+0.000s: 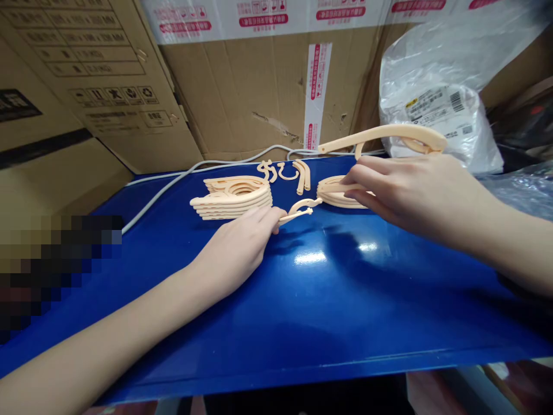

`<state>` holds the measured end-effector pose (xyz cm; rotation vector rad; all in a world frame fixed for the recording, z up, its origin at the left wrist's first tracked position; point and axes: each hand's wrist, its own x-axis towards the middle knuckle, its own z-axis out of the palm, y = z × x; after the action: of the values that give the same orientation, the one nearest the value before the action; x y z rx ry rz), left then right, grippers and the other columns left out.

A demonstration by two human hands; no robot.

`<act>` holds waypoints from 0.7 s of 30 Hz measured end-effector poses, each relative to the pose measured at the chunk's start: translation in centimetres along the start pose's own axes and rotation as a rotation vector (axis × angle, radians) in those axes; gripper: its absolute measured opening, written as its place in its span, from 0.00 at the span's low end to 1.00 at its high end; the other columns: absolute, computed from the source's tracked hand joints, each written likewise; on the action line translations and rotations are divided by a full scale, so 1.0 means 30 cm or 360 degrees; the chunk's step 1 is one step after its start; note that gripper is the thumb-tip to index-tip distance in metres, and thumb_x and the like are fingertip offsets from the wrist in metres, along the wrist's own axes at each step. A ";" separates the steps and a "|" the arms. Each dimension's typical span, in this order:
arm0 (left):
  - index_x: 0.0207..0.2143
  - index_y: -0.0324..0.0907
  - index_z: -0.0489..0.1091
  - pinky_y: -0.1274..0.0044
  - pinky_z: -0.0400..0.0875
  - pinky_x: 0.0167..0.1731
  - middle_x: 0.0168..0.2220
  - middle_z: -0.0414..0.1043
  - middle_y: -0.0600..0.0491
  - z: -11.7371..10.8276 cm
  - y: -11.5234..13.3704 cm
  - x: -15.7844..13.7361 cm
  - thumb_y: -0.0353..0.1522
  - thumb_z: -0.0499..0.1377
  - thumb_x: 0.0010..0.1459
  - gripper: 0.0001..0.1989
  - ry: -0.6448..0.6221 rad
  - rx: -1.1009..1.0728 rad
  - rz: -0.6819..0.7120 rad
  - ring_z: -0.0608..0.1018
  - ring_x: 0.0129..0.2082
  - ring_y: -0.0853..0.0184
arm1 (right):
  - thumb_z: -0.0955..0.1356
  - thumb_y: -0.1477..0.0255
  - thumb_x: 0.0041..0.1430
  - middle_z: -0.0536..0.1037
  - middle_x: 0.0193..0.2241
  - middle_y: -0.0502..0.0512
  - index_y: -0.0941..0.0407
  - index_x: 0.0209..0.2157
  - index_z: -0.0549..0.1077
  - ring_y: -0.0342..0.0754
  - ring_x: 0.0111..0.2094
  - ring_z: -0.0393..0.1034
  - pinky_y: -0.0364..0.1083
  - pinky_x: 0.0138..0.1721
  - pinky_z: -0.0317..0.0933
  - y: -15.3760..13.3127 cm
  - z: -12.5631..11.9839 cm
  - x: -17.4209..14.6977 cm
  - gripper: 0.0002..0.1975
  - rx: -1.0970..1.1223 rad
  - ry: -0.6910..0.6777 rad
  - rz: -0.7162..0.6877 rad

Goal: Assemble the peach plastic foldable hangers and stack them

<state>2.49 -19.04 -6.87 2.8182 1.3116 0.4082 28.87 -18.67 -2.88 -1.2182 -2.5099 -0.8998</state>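
Note:
My left hand [237, 245] is closed, pinching a small cream hanger hook [305, 205] that sticks out to the right past its fingertips. My right hand [415, 187] grips a long curved cream hanger arm [380, 134], raised above the table. A second thin strip under its fingers may be held too or lie on the pile; I cannot tell which. Just behind my left hand sits a stack of folded hanger parts [233, 199]. Below my right fingers lies another pile of hanger arms [341, 199], partly covered by the hand.
Loose hooks [287, 172] and short curved strips [303, 176] lie at the back of the blue table [276, 328]. A white cable [173, 187] runs along the rear. Cardboard boxes [242, 86] wall the back and left; a clear plastic bag [436, 98] stands back right.

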 end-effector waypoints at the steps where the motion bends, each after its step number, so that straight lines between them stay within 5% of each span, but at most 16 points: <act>1: 0.37 0.45 0.64 0.74 0.69 0.34 0.35 0.72 0.51 0.001 -0.001 0.000 0.23 0.45 0.61 0.11 0.0005 0.0062 0.0001 0.74 0.35 0.63 | 0.58 0.68 0.68 0.74 0.27 0.55 0.56 0.31 0.70 0.46 0.24 0.66 0.46 0.22 0.40 -0.008 -0.005 0.001 0.14 -0.0021 0.0019 -0.0020; 11: 0.53 0.39 0.68 0.72 0.72 0.37 0.43 0.73 0.44 0.009 0.019 0.007 0.20 0.48 0.59 0.22 -0.0046 0.0616 0.0119 0.75 0.43 0.58 | 0.57 0.68 0.69 0.76 0.33 0.56 0.56 0.37 0.70 0.48 0.28 0.68 0.46 0.22 0.47 -0.057 -0.041 -0.007 0.14 0.0150 0.0182 -0.0126; 16: 0.56 0.40 0.68 0.73 0.73 0.34 0.42 0.72 0.44 0.010 0.011 0.006 0.23 0.49 0.61 0.21 -0.0072 0.0645 0.0111 0.75 0.41 0.58 | 0.58 0.69 0.68 0.73 0.37 0.57 0.57 0.39 0.69 0.47 0.32 0.69 0.46 0.30 0.58 -0.072 -0.033 -0.015 0.11 0.0715 -0.0042 -0.0301; 21: 0.57 0.39 0.67 0.74 0.73 0.35 0.46 0.71 0.44 0.017 0.007 -0.005 0.24 0.51 0.62 0.21 -0.0013 0.0643 0.0182 0.74 0.44 0.59 | 0.61 0.72 0.65 0.71 0.33 0.55 0.57 0.36 0.69 0.47 0.32 0.66 0.46 0.31 0.56 -0.103 -0.015 -0.014 0.07 0.0788 -0.0233 -0.0378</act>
<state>2.68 -19.23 -7.37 3.2272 1.3715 0.1428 26.74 -20.68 -4.03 -0.8649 -2.7952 -0.1990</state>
